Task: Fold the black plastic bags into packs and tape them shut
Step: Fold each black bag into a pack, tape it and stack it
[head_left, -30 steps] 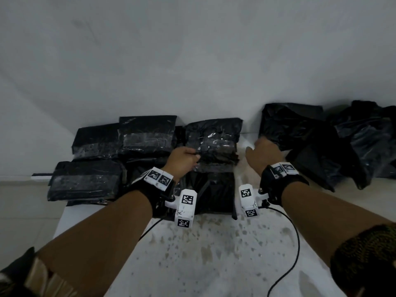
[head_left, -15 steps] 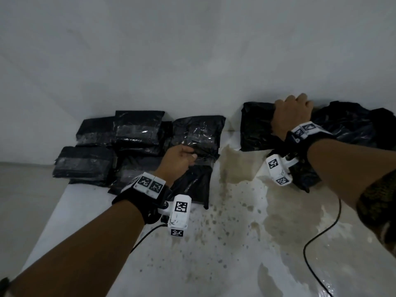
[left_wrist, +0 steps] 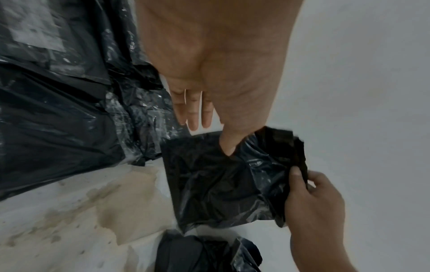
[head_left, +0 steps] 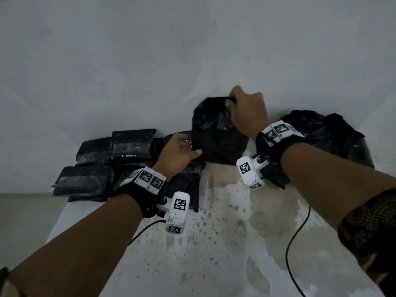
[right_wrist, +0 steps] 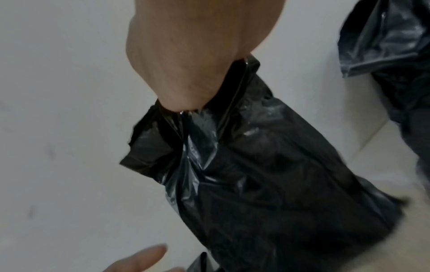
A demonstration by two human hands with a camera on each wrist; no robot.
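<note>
Bag, black plastic, unfolded, is held up off the table in front of the wall, its lower edge just above or touching the surface; which one cannot be told. Right hand grips the bunched top edge, thumb and fingers curled round the plastic; the left-wrist view shows that thumb pressed on the gathered rim. Likely reason: lifting by the mouth lets the bag hang straight so creases fall out before folding.

Left hand is at the bag's left edge. Its thumb lies against, or is tucked into, a fold of the plastic, while the other fingers are straight and apart from it. Reads as a light steadying touch or the start of a pinch, not a full grip.

Packs, folded flat with shiny tape across them, are stacked at the left rear of the table, touching one another. Loose bags lie crumpled at the right rear against the wall. This suggests a work flow from right (raw) to left (done), with the stained middle of the table as folding space.

Judgement: current step is picking up and straightening a new bag; folding not yet begun. No tape roll visible in any view. A cable from the right wrist crosses the table and could snag the bag when laid down.
</note>
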